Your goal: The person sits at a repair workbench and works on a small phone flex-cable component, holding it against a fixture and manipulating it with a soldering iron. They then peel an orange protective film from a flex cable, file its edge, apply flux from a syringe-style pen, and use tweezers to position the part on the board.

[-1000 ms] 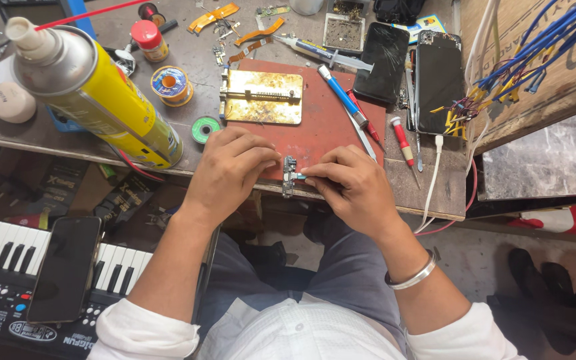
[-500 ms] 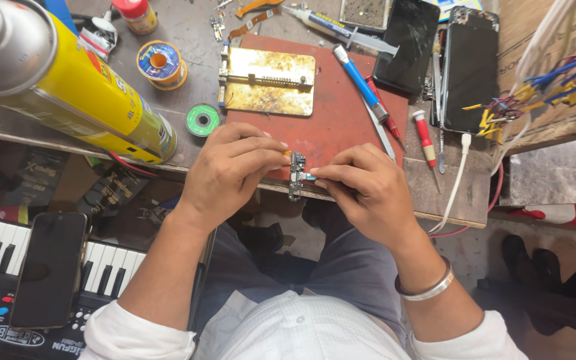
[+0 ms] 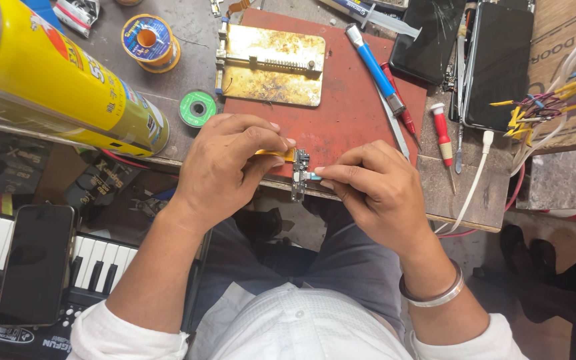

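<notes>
A small dark circuit board with a yellow flex strip hangs upright just over the front edge of the red work mat. My left hand pinches the flex strip and the board's top from the left. My right hand grips a thin pale tool or part whose tip touches the board's middle from the right. The fingers of both hands are closed around these parts.
A brass board holder lies on the mat behind my hands. A big yellow spray can, solder spools, a green tape roll, screwdrivers, phones and coloured wires crowd the bench. A keyboard with a phone sits lower left.
The view has moved closer to the bench. My hands stay together on the small board, drawn slightly nearer the bench's front edge.
</notes>
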A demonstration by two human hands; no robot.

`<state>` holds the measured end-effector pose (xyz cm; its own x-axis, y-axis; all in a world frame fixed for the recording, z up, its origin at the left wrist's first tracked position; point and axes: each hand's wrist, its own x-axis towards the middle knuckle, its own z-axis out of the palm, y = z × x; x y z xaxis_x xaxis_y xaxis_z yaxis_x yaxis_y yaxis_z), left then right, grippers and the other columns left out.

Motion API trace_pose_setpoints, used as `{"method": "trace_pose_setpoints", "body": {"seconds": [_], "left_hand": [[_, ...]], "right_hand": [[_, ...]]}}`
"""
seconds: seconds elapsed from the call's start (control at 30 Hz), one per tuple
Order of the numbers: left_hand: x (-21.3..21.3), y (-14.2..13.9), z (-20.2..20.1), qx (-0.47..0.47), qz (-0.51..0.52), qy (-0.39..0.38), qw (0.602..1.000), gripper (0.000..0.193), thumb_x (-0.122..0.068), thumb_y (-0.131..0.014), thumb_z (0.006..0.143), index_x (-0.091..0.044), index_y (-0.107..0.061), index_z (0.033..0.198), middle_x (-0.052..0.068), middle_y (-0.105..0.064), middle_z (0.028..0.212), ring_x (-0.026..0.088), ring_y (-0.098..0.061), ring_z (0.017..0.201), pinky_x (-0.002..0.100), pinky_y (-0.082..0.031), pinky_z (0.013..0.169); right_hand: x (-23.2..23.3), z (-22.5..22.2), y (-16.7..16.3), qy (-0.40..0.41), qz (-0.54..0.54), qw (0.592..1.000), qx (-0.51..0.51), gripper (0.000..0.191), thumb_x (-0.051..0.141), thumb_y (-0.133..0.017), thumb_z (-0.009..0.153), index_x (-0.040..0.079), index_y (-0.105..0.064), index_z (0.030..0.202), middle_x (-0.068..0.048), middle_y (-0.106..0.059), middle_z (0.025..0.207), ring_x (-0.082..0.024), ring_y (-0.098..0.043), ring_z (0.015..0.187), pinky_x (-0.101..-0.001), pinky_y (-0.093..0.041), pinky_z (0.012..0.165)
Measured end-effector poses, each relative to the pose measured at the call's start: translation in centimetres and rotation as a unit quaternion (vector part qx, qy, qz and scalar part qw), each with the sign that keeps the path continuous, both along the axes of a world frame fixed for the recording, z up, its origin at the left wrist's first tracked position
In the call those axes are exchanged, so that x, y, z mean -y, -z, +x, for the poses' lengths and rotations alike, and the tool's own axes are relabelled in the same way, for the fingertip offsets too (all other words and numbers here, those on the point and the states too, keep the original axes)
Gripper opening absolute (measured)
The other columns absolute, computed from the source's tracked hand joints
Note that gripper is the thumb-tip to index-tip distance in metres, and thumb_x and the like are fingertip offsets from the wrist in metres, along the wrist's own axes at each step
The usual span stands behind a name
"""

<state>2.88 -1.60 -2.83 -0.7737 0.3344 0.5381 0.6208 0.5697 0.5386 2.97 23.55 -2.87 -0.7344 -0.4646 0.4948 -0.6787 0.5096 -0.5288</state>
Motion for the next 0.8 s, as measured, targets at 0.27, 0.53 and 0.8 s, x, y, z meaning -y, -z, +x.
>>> {"method": "trace_pose_setpoints", "body": {"seconds": [0.27,0.53,0.8], "left_hand": [[0.09,-0.12,-0.06,0.002,-0.018,0.009,1.0,0.019,-0.006,-0.079,0.088,-0.013,-0.071,0.104,0.0,-0.074,0.105,0.023,-0.069,0.109,0.041,-0.049,0.094],[0.06,-0.29,0.06,-0.007,-0.031,0.002,1.0,0.021,-0.006,-0.079,0.087,-0.011,-0.074,0.107,0.003,-0.073,0.105,0.023,-0.067,0.109,0.041,-0.049,0.095],[-0.2,-0.73,0.35,-0.012,-0.043,0.001,0.999,0.015,-0.004,-0.077,0.087,-0.009,-0.075,0.102,0.003,-0.073,0.1,0.023,-0.068,0.111,0.042,-0.049,0.096]], "right_hand": [[-0.09,0.03,-0.01,-0.004,-0.001,1.0,0.003,0.026,0.003,-0.082,0.079,0.014,-0.078,0.103,-0.001,-0.067,0.091,-0.021,-0.063,0.084,-0.0361,-0.049,0.072],[-0.06,0.15,0.07,0.0,-0.003,1.0,0.003,0.027,0.003,-0.083,0.08,0.014,-0.078,0.104,-0.002,-0.067,0.091,-0.022,-0.062,0.084,-0.0361,-0.049,0.071],[0.03,0.11,0.14,0.001,0.006,1.0,-0.01,0.027,0.004,-0.083,0.078,0.014,-0.078,0.103,-0.001,-0.067,0.091,-0.022,-0.063,0.084,-0.0372,-0.049,0.072]]}}
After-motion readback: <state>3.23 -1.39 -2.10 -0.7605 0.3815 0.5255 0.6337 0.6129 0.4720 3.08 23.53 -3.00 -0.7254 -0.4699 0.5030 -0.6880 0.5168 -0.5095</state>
